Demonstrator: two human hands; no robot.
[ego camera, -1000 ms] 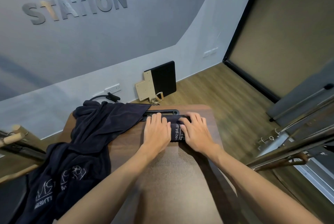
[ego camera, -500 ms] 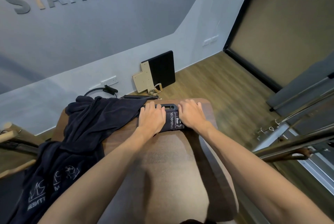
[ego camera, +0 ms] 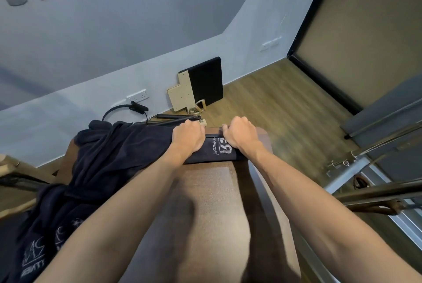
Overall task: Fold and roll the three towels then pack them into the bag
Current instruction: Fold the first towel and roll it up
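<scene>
A dark navy rolled towel [ego camera: 214, 151] with white embroidered lettering lies across the far end of the brown padded surface [ego camera: 205, 214]. My left hand [ego camera: 188, 137] presses on the roll's left part, fingers curled over its far side. My right hand [ego camera: 239, 134] grips the roll's right part the same way. To the left, a heap of dark navy towels [ego camera: 98, 168] with white logos drapes over the surface's left edge. No bag is in view.
Beyond the surface's far edge, a black strap and cord [ego camera: 137, 109] lie on the wood floor by a wall socket. A black pad with a beige board [ego camera: 201, 84] leans on the wall. Metal frame bars [ego camera: 376, 168] stand at the right.
Both hands have rolled the towel away from me to the surface's far end. The fingers went from lying flat on the roll to curling over its far side.
</scene>
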